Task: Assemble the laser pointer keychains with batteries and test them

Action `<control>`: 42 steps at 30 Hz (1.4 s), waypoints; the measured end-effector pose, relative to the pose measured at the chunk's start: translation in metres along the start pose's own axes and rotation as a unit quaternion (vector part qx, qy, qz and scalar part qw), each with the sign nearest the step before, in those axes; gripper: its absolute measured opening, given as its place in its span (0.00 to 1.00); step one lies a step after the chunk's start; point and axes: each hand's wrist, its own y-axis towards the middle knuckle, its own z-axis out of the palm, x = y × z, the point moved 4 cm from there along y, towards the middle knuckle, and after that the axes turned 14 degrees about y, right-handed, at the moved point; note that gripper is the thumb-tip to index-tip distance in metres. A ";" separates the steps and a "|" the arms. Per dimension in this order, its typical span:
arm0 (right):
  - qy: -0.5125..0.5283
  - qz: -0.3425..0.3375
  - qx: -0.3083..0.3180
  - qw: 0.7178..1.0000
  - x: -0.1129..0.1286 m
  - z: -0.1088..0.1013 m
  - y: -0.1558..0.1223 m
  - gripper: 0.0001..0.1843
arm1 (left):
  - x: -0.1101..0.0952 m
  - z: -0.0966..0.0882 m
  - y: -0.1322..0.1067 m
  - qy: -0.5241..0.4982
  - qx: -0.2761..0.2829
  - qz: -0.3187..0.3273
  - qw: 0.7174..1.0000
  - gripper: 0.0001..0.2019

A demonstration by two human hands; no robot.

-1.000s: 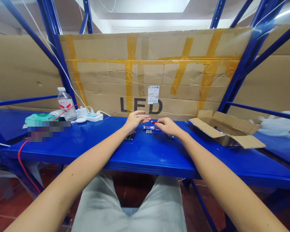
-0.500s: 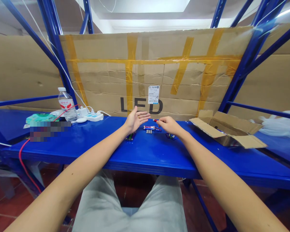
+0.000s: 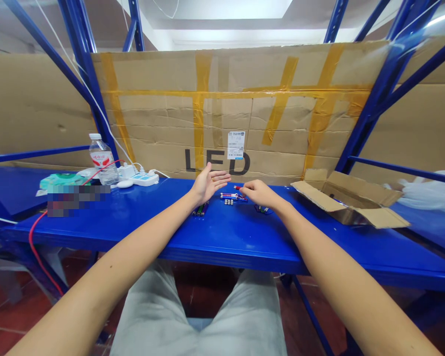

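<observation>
My left hand (image 3: 208, 184) is raised a little above the blue shelf (image 3: 222, 232), palm turned up, fingers spread, nothing in it. My right hand (image 3: 257, 192) rests on the shelf, its fingertips pinched at the end of a small red pen-like stick (image 3: 238, 188). Between the hands lie a small red and blue torch (image 3: 230, 196) and a row of tiny silver button cells (image 3: 229, 201). A bundle of thin coloured sticks (image 3: 200, 209) lies under my left wrist, and more dark ones (image 3: 262, 209) lie by my right wrist.
An open cardboard box (image 3: 346, 198) lies on the shelf to the right. At the left stand a water bottle (image 3: 102, 159), a white power strip (image 3: 143, 178) with cables and a green packet (image 3: 61, 182). A taped cardboard sheet marked LED (image 3: 230, 109) closes the back.
My left hand turned from palm down over the shelf to palm up and lifted slightly. My right hand shifted a little and stays at the red stick.
</observation>
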 end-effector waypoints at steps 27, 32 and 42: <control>-0.009 -0.020 -0.045 0.999 0.000 -0.005 0.001 0.19 | 0.002 0.001 -0.001 0.005 0.010 -0.011 1.000 0.33; -0.001 -0.026 -0.037 0.999 0.002 -0.005 0.001 0.20 | 0.003 0.002 0.000 0.018 0.019 -0.010 1.000 0.31; 0.004 -0.072 0.049 0.996 0.000 0.010 0.002 0.20 | 0.011 0.007 0.001 0.357 0.028 0.123 0.926 0.10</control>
